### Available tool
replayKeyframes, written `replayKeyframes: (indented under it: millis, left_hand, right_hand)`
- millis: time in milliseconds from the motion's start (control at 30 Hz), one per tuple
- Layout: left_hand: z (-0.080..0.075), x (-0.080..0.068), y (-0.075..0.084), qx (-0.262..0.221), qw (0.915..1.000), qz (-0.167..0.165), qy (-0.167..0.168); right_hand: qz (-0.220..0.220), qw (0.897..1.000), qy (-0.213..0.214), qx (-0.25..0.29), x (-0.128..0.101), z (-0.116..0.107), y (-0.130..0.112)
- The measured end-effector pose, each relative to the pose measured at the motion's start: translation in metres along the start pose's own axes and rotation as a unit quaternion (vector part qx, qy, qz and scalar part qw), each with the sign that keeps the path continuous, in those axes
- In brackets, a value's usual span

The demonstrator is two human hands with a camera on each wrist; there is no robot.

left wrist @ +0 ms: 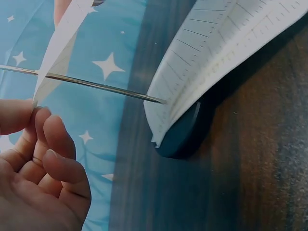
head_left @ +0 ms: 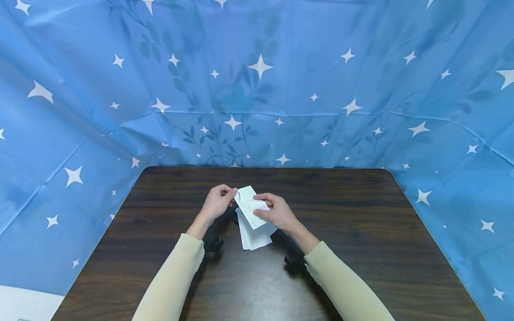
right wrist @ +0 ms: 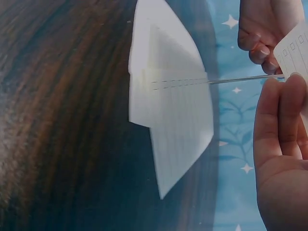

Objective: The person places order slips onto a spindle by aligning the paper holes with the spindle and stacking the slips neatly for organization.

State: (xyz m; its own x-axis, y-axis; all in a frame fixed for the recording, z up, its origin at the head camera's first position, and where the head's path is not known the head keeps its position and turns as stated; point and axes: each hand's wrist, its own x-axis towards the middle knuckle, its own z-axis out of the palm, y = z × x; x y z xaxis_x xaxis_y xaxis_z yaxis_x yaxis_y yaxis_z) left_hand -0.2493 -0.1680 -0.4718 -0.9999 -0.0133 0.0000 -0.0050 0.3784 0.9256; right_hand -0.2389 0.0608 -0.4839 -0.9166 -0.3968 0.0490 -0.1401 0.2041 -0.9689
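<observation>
A white printed paper slip (head_left: 249, 205) is held above the table between both hands. My left hand (head_left: 230, 194) pinches its far left corner (left wrist: 41, 94) between thumb and fingers. My right hand (head_left: 263, 209) grips the slip's right side, fingers (right wrist: 281, 110) behind the slip's edge (right wrist: 294, 50). A thin metal spike (left wrist: 101, 86) passes through the slip near the pinched corner. Below lies a stack of similar slips (head_left: 254, 236) threaded on the same spike (right wrist: 231, 80), resting on a dark round base (left wrist: 185, 137).
The dark wooden table (head_left: 361, 232) carries only the spike holder and its papers. A blue star-patterned cloth (head_left: 257, 89) closes off the back and both sides. Black wrist straps (head_left: 213, 244) sit on both cream sleeves.
</observation>
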Motion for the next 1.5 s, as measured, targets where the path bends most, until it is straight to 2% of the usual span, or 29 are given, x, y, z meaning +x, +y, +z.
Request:
replayKeyframes:
  millis: [167,467,633,1000,1233,1500]
  left_hand:
    - [0.003,0.001,-0.006,0.014,0.9999,0.01,0.004]
    - [0.007,-0.001,-0.019,0.033,0.9994,-0.007,-0.006]
    - [0.011,0.0,-0.025,0.042,0.9991,-0.007,-0.007]
    - [0.014,-0.001,-0.037,0.069,0.9973,-0.014,-0.021]
    - [0.016,0.001,-0.043,0.08,0.9964,-0.014,-0.025]
    - [0.017,0.001,-0.042,0.129,0.9914,-0.009,-0.022]
  right_hand:
    - [0.002,1.0,0.005,-0.011,-0.002,0.002,0.004]
    - [0.015,0.999,0.001,-0.043,-0.003,0.005,0.013]
    - [0.008,0.997,0.002,-0.071,-0.004,0.006,0.018]
    - [0.004,0.987,0.001,-0.158,-0.005,0.009,0.026]
    - [0.019,0.983,-0.01,-0.182,-0.006,0.01,0.029]
    - [0.02,0.977,-0.021,-0.213,-0.008,0.011,0.026]
